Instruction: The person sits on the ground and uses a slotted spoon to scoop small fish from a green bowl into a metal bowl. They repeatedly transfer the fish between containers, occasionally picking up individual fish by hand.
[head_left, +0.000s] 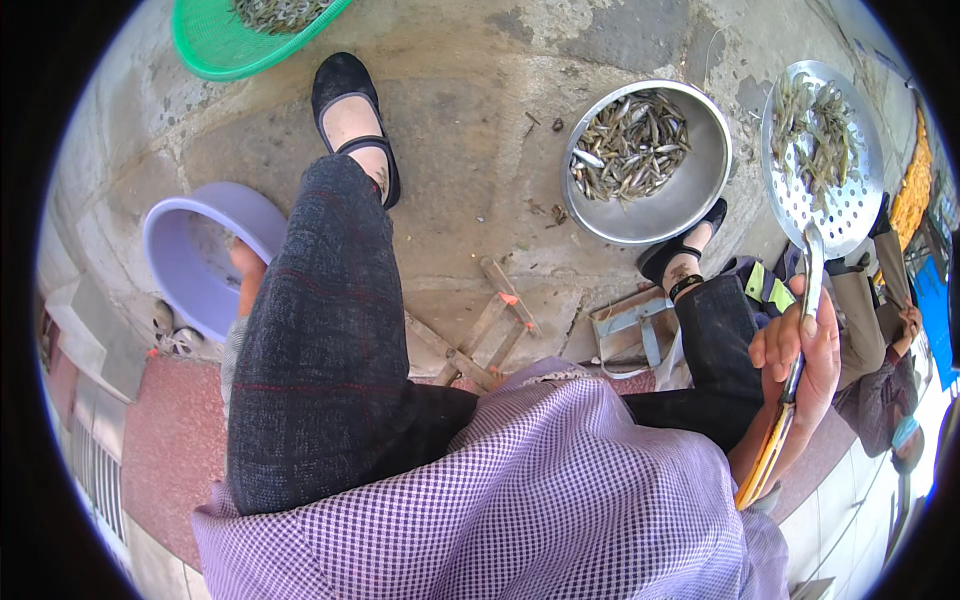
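My right hand (806, 349) grips the handle of a perforated metal skimmer (821, 232), its lower grip orange. Small, greyish-green shrimp (825, 142) lie in clumps on the skimmer's round bowl, held out at the right. At the left, my left hand (246, 261) is on the near rim of a purple plastic basin (214, 196), which is tilted. My trouser leg hides part of that hand and rim. Between my feet, close to my right shoe, a stainless steel basin (709, 165) holds a heap of small silvery fish (630, 146).
A green plastic basket (217, 56) with shrimp stands at the upper left. Wooden slats (472, 330) and a metal-framed item (634, 330) lie near the step below me. Another person (870, 330) sits at the right edge, near orange-yellow material (911, 184) on the ground.
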